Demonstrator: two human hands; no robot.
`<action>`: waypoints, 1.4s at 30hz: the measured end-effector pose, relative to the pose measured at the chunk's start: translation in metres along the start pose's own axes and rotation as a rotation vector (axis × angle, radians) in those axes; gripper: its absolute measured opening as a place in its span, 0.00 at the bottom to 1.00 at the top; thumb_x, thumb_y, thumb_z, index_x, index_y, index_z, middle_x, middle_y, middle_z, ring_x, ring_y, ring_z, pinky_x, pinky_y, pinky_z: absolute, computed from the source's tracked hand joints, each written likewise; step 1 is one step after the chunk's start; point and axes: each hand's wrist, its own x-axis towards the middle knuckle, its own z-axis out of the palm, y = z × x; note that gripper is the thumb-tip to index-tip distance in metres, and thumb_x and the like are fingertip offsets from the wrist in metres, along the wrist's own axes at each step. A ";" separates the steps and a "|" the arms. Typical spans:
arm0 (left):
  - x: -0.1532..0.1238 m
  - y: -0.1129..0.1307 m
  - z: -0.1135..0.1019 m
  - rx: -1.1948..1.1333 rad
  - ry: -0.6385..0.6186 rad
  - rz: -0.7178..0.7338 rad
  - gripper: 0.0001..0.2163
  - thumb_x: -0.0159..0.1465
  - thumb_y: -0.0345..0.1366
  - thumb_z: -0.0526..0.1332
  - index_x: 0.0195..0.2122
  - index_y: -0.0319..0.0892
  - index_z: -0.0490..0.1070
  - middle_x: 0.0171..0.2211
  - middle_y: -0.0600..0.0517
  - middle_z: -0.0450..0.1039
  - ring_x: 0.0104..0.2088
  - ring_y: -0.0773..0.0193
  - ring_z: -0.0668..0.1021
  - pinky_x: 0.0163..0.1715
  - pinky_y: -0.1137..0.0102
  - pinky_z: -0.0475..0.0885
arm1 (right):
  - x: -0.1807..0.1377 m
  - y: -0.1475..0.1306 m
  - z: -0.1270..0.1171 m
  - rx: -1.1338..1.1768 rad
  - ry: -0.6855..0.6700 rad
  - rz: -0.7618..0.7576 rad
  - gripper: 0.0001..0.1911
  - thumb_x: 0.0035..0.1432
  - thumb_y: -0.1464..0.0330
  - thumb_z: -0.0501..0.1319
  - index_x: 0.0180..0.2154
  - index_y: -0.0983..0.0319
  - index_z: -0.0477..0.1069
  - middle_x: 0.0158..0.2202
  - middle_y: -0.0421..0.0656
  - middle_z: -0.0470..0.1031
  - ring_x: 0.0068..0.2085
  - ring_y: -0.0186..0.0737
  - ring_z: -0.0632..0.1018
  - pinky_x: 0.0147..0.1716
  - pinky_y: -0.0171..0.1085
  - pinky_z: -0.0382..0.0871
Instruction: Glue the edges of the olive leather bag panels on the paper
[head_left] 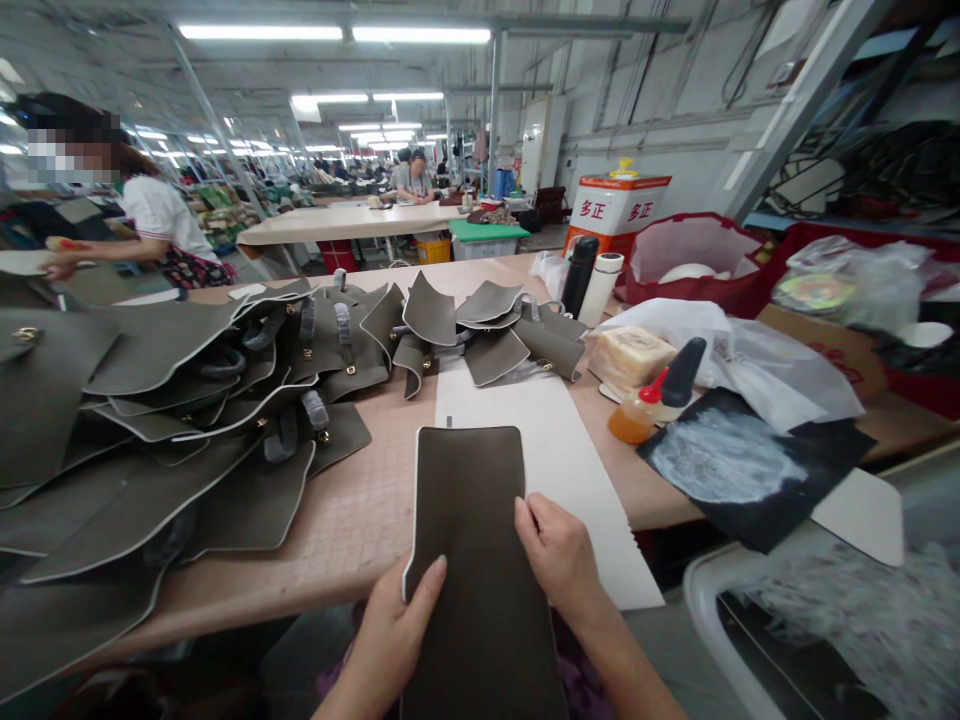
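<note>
A long olive-brown leather panel (474, 540) with pale edges and rounded corners lies in front of me, over the table's front edge. My left hand (397, 620) grips its left side, thumb on top and fingers underneath. My right hand (559, 550) is closed at its right edge, knuckles up; the fingertips are partly hidden. Beneath the panel's far end is a white paper sheet (585, 480). To the left spreads a heap of similar leather pieces (187, 400), several with plastic-wrapped handles and gold-coloured clasps. More such pieces (487, 330) lie beyond the sheet.
On the right stand a bottle of orange liquid (634, 420), a block in plastic (630, 355), two flasks (581, 275) and a black sheet with white residue (724, 455). A bin of scraps (847, 620) is at lower right. A co-worker (161, 220) stands at left.
</note>
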 end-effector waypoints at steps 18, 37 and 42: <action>0.010 -0.001 -0.004 -0.187 0.039 -0.128 0.19 0.54 0.44 0.60 0.44 0.37 0.70 0.41 0.46 0.75 0.46 0.51 0.73 0.45 0.63 0.69 | 0.013 0.015 0.005 0.681 -0.190 0.376 0.21 0.61 0.56 0.41 0.22 0.61 0.58 0.18 0.37 0.59 0.20 0.33 0.63 0.20 0.32 0.56; 0.023 -0.002 0.000 -0.159 0.093 -0.102 0.20 0.54 0.45 0.60 0.43 0.35 0.70 0.44 0.44 0.73 0.46 0.50 0.73 0.43 0.63 0.70 | -0.022 -0.005 0.002 -0.067 -0.167 -0.122 0.19 0.62 0.66 0.44 0.21 0.61 0.59 0.18 0.40 0.62 0.21 0.34 0.63 0.24 0.36 0.49; 0.023 0.000 -0.003 -0.054 0.089 -0.044 0.19 0.55 0.44 0.58 0.42 0.35 0.70 0.43 0.44 0.74 0.45 0.51 0.73 0.46 0.62 0.68 | -0.026 0.000 0.006 0.340 -0.217 -0.009 0.20 0.61 0.64 0.44 0.17 0.60 0.54 0.16 0.36 0.54 0.20 0.32 0.59 0.22 0.33 0.51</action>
